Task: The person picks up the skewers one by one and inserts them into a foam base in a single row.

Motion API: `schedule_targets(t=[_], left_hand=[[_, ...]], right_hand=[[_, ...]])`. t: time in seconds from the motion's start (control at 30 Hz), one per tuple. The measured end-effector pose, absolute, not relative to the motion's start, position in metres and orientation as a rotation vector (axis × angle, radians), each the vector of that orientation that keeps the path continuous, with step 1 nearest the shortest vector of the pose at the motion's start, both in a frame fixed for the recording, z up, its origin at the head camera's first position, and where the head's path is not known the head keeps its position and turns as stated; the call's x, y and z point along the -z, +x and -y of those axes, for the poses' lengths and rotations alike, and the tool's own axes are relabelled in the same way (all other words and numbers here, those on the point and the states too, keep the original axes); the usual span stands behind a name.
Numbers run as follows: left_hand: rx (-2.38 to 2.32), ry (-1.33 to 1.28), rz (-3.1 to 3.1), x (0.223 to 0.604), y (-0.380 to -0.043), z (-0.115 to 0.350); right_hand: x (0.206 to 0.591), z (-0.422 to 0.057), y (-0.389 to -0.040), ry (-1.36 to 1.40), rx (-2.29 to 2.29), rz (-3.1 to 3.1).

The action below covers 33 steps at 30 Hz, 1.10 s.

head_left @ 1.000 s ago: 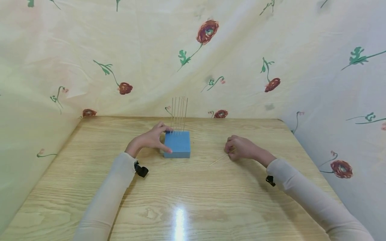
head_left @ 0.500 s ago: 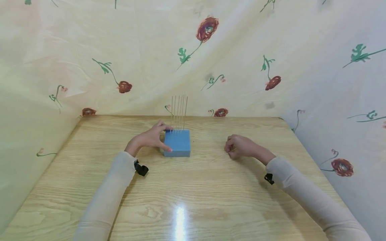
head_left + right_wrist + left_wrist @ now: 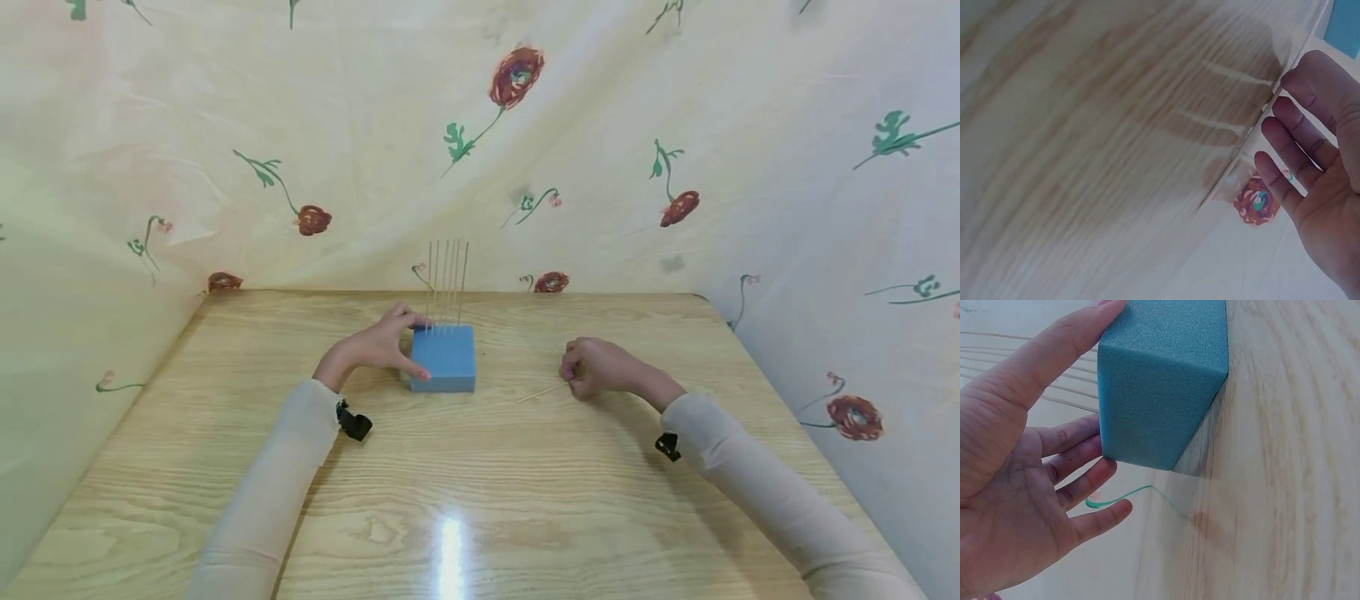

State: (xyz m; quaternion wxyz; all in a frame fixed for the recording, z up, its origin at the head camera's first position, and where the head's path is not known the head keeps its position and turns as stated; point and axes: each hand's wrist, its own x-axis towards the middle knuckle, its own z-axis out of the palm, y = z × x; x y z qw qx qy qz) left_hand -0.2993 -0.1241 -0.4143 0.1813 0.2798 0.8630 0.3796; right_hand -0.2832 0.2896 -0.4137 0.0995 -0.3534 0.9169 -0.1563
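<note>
In the head view, a blue foam block [image 3: 444,360] lies on the table with several thin wooden sticks [image 3: 463,283] standing upright along its back edge. My left hand [image 3: 378,343] holds the block from its left side. The left wrist view shows the thumb [image 3: 1054,353] on the block's near top edge, and the other fingers reach its far side. To the right of the block, low over the tabletop, my right hand [image 3: 600,367] pinches one thin wooden stick [image 3: 542,392], which points left. In the right wrist view the thumb and fingers are bent, and the stick does not show clearly.
A wooden table [image 3: 480,467] runs back to a floral cloth [image 3: 360,133] hanging behind and at both sides. Black camera mounts sit at both wrists, below the beige sleeves.
The stick in the right hand has turned to lie flatter, and its rear end no longer shows past the fingers. The left hand and block stay in place.
</note>
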Motion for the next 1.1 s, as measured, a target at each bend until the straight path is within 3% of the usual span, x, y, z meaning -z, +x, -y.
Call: schedule_targets(t=[1.1], left_hand=[[-1.079, 0.795, -2.439, 0.415, -0.298, 0.124]], right_hand=[[0.393, -0.277, -0.293, -0.89, 0.931, -2.752]])
